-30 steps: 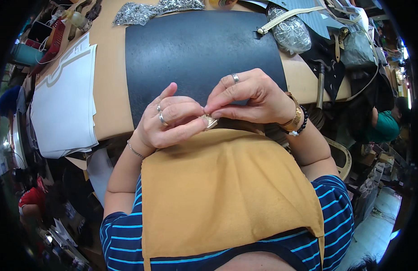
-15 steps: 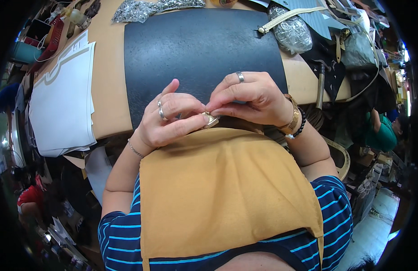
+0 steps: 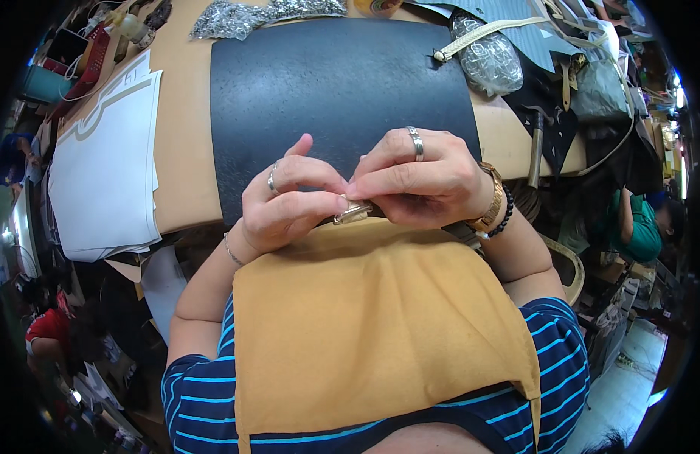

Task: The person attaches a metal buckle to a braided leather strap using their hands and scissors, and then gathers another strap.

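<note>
Just above the top edge of my mustard apron (image 3: 380, 325), both hands meet at a small metal buckle (image 3: 353, 213) with a pale, cream strip through it. My left hand (image 3: 285, 203) pinches its left side between thumb and forefinger, little finger raised. From the other side, my right hand (image 3: 429, 178) presses thumb and fingertips onto the strip's upper end. My fingers cover much of the piece, so how the strip runs through the metal is partly hidden.
A black mat (image 3: 335, 98) covers the table's middle. Paper patterns (image 3: 111, 174) are stacked on the left. Bags of metal fittings (image 3: 229, 19) lie at the back. At right are a cream strap (image 3: 486, 34), a bag of rings (image 3: 490, 64) and a hammer (image 3: 537, 144). A co-worker in green (image 3: 641, 231) is far right.
The buckle has tilted, and more of its metal frame shows below my fingers. My right hand has turned slightly and come down a little. Both hands keep their pinch.
</note>
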`<state>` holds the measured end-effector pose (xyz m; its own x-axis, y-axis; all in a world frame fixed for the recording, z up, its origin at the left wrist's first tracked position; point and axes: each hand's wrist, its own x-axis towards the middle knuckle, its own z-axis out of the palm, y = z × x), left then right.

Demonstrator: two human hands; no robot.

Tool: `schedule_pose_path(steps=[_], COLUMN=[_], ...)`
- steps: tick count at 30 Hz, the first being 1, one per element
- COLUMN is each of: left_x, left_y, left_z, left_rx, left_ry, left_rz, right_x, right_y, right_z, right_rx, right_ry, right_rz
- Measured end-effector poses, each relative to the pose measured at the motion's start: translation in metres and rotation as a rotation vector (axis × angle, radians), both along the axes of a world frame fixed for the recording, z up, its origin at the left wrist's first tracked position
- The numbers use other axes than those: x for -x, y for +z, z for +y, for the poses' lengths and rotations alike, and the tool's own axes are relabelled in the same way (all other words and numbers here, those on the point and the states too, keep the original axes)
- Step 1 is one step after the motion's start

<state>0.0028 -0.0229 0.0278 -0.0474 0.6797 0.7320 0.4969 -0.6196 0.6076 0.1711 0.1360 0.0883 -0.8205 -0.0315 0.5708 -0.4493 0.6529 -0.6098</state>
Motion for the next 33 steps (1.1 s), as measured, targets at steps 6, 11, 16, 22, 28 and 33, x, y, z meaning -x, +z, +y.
schedule_pose_path(steps=[6,11,16,22,28,33], left_x=[-0.006,-0.007,-0.005,-0.020,-0.012,-0.016], left_y=[-0.007,-0.008,-0.011,-0.014,-0.015,-0.013], left_z=[0.004,0.002,0.003,0.009,0.006,0.004], left_rx=[0.055,0.090,0.077,0.061,0.226,0.176], left_ry=[-0.105,-0.087,-0.066,-0.094,-0.117,-0.099], left_rz=[-0.335,-0.398,-0.390,-0.673,-0.487,-0.405], right_x=[0.004,0.003,0.002,0.005,0.007,0.004], right_y=[-0.005,-0.013,-0.012,-0.015,-0.020,-0.028], right_z=[-0.004,-0.006,-0.015,-0.020,-0.027,-0.033], right_rx=[0.056,0.130,0.101,0.121,0.232,0.201], right_ry=[-0.058,-0.091,-0.168,-0.181,-0.239,-0.267], right_rz=[0.043,0.020,-0.041,-0.061,-0.083,-0.088])
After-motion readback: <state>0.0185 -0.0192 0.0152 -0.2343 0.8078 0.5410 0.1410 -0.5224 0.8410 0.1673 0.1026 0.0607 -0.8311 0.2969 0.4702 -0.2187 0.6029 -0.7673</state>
